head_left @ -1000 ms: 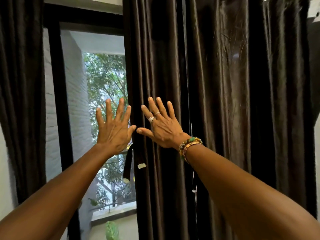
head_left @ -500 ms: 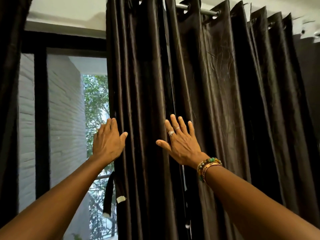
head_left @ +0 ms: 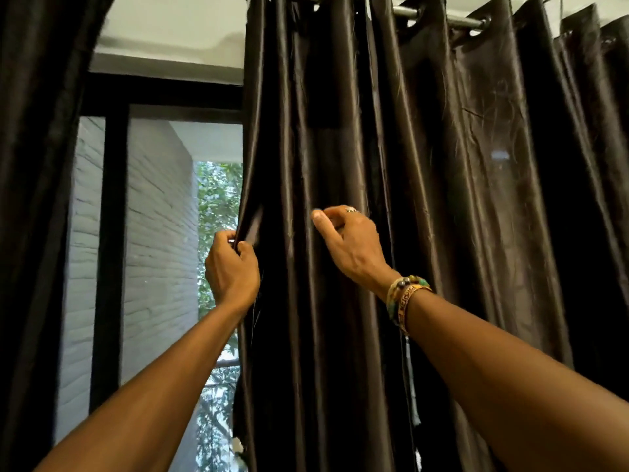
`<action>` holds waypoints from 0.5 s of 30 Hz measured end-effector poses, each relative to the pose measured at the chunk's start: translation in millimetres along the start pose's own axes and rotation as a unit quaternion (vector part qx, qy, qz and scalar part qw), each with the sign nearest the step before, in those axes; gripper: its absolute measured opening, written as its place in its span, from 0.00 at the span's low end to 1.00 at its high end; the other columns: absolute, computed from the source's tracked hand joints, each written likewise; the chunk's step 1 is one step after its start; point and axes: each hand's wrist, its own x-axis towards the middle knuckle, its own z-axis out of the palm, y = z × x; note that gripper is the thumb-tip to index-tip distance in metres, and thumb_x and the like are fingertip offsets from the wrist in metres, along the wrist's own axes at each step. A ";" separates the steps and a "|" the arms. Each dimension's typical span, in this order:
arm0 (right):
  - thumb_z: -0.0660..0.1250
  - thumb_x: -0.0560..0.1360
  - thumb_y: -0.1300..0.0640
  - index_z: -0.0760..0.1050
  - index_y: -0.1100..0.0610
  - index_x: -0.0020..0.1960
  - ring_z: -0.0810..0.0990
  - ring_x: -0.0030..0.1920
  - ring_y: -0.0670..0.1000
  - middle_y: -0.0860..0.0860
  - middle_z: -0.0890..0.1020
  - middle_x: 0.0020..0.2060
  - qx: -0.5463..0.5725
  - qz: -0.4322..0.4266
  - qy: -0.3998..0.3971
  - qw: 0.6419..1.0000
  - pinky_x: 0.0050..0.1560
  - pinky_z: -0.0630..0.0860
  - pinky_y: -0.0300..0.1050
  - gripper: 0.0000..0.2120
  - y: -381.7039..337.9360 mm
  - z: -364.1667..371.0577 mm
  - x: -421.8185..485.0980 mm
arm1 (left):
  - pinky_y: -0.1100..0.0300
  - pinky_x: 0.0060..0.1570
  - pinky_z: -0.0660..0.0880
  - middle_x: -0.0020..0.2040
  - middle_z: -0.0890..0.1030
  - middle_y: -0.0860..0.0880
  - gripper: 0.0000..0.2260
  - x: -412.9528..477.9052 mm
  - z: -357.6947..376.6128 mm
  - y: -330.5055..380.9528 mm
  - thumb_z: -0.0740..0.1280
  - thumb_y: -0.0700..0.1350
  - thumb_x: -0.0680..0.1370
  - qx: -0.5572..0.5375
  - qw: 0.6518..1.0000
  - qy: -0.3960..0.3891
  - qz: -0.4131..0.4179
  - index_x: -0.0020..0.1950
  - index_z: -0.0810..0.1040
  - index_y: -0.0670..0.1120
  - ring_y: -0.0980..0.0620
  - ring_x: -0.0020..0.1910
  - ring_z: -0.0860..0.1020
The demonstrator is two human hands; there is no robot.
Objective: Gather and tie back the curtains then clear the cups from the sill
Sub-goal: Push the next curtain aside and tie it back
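A dark brown satin curtain (head_left: 442,165) hangs in folds from a metal rod (head_left: 439,16) across the middle and right. My left hand (head_left: 231,270) grips the curtain's left edge, thumb and fingers pinching the hem. My right hand (head_left: 350,243), with rings and beaded bracelets at the wrist, has its fingers curled into a fold of the same curtain a little further right. A second dark curtain (head_left: 37,199) hangs at the far left. The sill and the cups are out of view.
Between the two curtains a black window frame (head_left: 112,233) shows, with a white brick wall (head_left: 160,250) and green trees (head_left: 218,206) outside. A white ceiling edge (head_left: 170,32) runs above the window.
Both hands were flat and spread against the curtain; now their fingers have curled onto the fabric. The view has tilted upward, bringing the rod into sight.
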 end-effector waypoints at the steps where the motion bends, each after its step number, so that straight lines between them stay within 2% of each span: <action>1: 0.62 0.75 0.30 0.78 0.52 0.57 0.80 0.46 0.46 0.46 0.81 0.46 0.022 0.013 0.006 1.000 0.52 0.80 0.51 0.27 -10.1 5.5 6.7 | 0.54 0.46 0.69 0.55 0.81 0.42 0.10 2.1 -3.0 -5.5 0.61 0.42 0.80 0.000 1.000 0.016 -0.003 0.60 0.75 0.43 0.40 0.52 0.77; 3: 0.64 0.70 0.27 0.75 0.53 0.64 0.79 0.52 0.47 0.46 0.80 0.52 0.056 0.036 0.001 0.998 0.55 0.79 0.49 0.35 -30.0 16.9 21.0 | 0.52 0.48 0.69 0.56 0.80 0.41 0.10 10.0 -10.5 -16.6 0.60 0.45 0.82 0.018 0.999 0.037 0.000 0.61 0.74 0.42 0.39 0.54 0.77; 5: 0.66 0.69 0.27 0.70 0.55 0.71 0.78 0.60 0.51 0.50 0.79 0.60 0.072 0.063 -0.007 0.995 0.57 0.77 0.48 0.41 -46.5 27.6 38.4 | 0.54 0.47 0.68 0.53 0.80 0.43 0.11 19.5 -19.0 -24.9 0.60 0.49 0.83 0.017 0.999 0.041 0.015 0.59 0.75 0.44 0.41 0.51 0.77; 7: 0.68 0.72 0.33 0.69 0.56 0.71 0.78 0.60 0.55 0.52 0.79 0.57 0.081 0.082 -0.002 0.993 0.55 0.76 0.49 0.36 -58.1 38.5 56.4 | 0.55 0.45 0.67 0.48 0.79 0.47 0.10 26.3 -27.4 -32.9 0.63 0.51 0.82 0.013 0.998 0.031 0.045 0.55 0.76 0.46 0.46 0.47 0.77; 9: 0.67 0.77 0.45 0.70 0.54 0.70 0.79 0.57 0.56 0.52 0.79 0.54 0.078 0.100 0.005 0.992 0.54 0.77 0.51 0.25 -63.5 47.9 72.1 | 0.56 0.44 0.67 0.45 0.78 0.49 0.08 30.9 -32.5 -39.3 0.64 0.50 0.81 0.018 0.996 0.031 0.082 0.52 0.76 0.47 0.47 0.45 0.76; 11: 0.64 0.80 0.55 0.72 0.53 0.69 0.79 0.50 0.54 0.51 0.79 0.48 0.081 0.105 0.011 0.991 0.47 0.76 0.49 0.17 -66.7 59.0 80.6 | 0.57 0.44 0.68 0.46 0.78 0.49 0.05 34.7 -35.9 -42.1 0.63 0.50 0.82 0.021 0.995 0.030 0.097 0.51 0.75 0.49 0.49 0.46 0.76; 13: 0.61 0.79 0.62 0.75 0.51 0.66 0.79 0.45 0.53 0.48 0.78 0.39 0.121 0.097 0.008 0.988 0.41 0.75 0.47 0.17 -76.0 71.8 80.4 | 0.58 0.44 0.70 0.47 0.78 0.51 0.04 38.3 -40.1 -42.4 0.63 0.50 0.82 0.024 0.994 0.024 0.102 0.51 0.74 0.51 0.50 0.47 0.77; 14: 0.60 0.78 0.63 0.77 0.51 0.64 0.80 0.47 0.55 0.49 0.79 0.40 0.128 0.077 -0.007 0.989 0.42 0.76 0.47 0.18 -82.3 77.3 78.8 | 0.58 0.44 0.71 0.46 0.79 0.51 0.04 40.4 -41.7 -43.8 0.63 0.50 0.82 0.023 0.994 0.018 0.101 0.52 0.74 0.51 0.51 0.47 0.78; 15: 0.60 0.78 0.63 0.77 0.51 0.64 0.81 0.51 0.57 0.51 0.82 0.46 0.116 0.043 -0.023 0.992 0.49 0.77 0.49 0.18 -89.8 83.7 79.3 | 0.60 0.42 0.71 0.45 0.79 0.52 0.04 41.4 -44.2 -42.5 0.63 0.50 0.82 0.022 0.995 0.008 0.101 0.52 0.75 0.51 0.51 0.47 0.79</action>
